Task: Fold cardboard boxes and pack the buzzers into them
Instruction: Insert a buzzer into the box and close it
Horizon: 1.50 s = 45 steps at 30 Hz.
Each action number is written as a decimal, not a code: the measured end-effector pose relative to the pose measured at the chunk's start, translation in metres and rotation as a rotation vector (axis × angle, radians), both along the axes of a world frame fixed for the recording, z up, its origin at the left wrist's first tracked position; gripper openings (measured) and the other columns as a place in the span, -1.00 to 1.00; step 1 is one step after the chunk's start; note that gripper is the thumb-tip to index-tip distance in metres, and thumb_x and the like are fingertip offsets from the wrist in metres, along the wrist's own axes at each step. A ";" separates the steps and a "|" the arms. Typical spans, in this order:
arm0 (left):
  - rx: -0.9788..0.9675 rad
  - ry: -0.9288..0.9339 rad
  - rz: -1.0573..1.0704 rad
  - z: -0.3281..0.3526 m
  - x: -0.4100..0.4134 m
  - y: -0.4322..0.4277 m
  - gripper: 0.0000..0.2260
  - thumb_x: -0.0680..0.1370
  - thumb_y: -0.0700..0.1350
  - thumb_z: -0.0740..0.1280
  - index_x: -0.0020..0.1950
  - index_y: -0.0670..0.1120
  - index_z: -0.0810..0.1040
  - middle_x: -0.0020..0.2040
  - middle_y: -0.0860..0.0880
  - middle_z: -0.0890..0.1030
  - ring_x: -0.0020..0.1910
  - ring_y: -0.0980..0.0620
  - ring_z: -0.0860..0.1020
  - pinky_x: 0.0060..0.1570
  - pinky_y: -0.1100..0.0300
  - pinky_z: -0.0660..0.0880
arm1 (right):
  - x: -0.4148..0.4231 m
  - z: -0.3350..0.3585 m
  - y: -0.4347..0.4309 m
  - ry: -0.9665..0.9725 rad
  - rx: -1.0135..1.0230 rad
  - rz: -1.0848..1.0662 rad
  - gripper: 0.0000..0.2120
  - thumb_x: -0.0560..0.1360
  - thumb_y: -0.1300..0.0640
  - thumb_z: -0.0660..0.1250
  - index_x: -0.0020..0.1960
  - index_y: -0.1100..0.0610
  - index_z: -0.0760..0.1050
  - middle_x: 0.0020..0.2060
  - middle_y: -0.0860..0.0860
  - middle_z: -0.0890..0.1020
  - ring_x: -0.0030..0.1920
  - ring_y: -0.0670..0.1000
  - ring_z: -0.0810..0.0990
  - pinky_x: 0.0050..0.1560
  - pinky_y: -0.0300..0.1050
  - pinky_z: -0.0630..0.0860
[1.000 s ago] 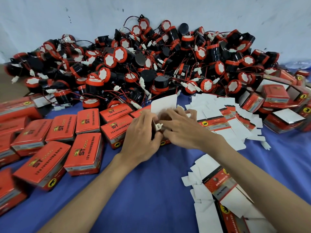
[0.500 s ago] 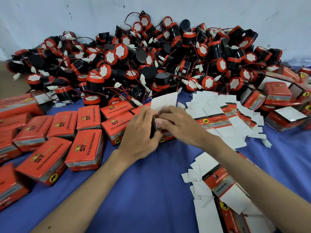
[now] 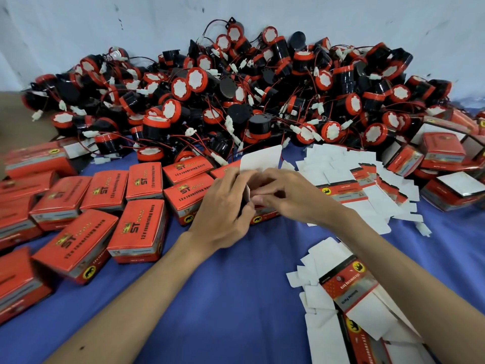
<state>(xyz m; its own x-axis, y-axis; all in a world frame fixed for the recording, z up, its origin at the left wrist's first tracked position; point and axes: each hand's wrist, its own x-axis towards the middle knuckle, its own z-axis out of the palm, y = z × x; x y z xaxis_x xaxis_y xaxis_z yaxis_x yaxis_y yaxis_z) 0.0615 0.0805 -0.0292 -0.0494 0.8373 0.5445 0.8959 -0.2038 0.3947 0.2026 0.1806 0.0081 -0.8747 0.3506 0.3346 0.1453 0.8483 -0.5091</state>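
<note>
- The left hand (image 3: 223, 208) curled round the side of a half-folded box (image 3: 261, 158). The right hand (image 3: 291, 198) pinched at its top with bent fingers, and the two hands touched.
- That box sat on the blue cloth (image 3: 236, 290) with its white lid flap upright; whether it held a buzzer could not be told.
- Left of the hands lay many closed boxes (image 3: 141, 229) of glossy red card, squarish: finished work.
- To the right lay flat blanks (image 3: 349, 174), thin, tabbed and white-backed, not yet folded.
- Behind rose the heap of buzzers (image 3: 262, 88): black plastic drums with red caps, their thin wires tangled. Most of the job probably remained.
</note>
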 end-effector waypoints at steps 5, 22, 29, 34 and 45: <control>0.020 -0.047 -0.018 -0.001 0.000 -0.001 -0.55 0.54 -0.05 0.10 0.36 -0.22 0.40 0.18 -0.14 0.46 0.08 -0.08 0.47 0.11 0.09 0.40 | -0.012 -0.017 -0.013 0.192 0.050 -0.262 -0.88 0.49 0.21 0.37 -0.06 0.14 0.70 -0.08 -0.03 0.66 -0.03 -0.02 0.55 0.09 0.10 0.42; 0.074 -0.054 0.014 -0.002 0.002 0.000 -0.54 0.61 -0.06 0.03 0.45 -0.23 0.34 0.28 -0.15 0.49 0.16 -0.11 0.49 0.18 0.03 0.40 | -0.002 -0.017 -0.021 0.080 0.100 -0.189 -0.89 0.45 0.23 0.37 -0.15 0.14 0.68 0.02 -0.03 0.64 0.01 0.05 0.56 0.06 0.24 0.41; 0.147 -0.124 0.057 -0.007 0.003 0.002 -0.64 0.61 -0.10 0.18 0.36 -0.25 0.37 0.09 -0.15 0.58 0.03 0.01 0.48 0.11 0.25 0.32 | 0.017 -0.021 -0.021 -0.100 0.341 -0.084 -0.73 0.55 0.06 0.25 0.16 0.13 0.60 0.27 0.13 0.46 0.20 0.18 0.46 0.20 0.13 0.44; 0.136 0.039 0.023 -0.006 0.001 0.005 -0.72 0.63 -0.05 0.16 0.18 -0.17 0.55 0.04 -0.09 0.57 0.00 -0.06 0.52 0.02 0.05 0.43 | 0.034 -0.036 -0.020 0.383 0.275 -0.228 -0.64 0.49 0.26 0.30 0.28 0.26 0.47 0.33 0.20 0.31 0.36 0.15 0.35 0.31 0.00 0.41; 0.154 -0.199 0.009 -0.014 0.002 0.010 -0.68 0.56 0.03 0.33 0.25 -0.05 0.40 0.14 0.05 0.52 0.10 0.08 0.51 0.09 0.15 0.42 | 0.029 -0.034 -0.018 0.253 0.039 -0.350 -0.78 0.58 0.20 0.27 0.22 0.16 0.45 -0.12 -0.09 0.69 -0.13 -0.11 0.62 -0.12 -0.41 0.45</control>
<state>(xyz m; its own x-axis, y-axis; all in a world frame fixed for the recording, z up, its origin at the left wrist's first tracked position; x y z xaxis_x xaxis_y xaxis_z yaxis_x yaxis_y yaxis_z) 0.0632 0.0908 -0.0432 -0.1755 0.7440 0.6447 0.8055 -0.2680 0.5286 0.2316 0.1625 -0.0254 -0.5939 0.5944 0.5423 0.3023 0.7894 -0.5342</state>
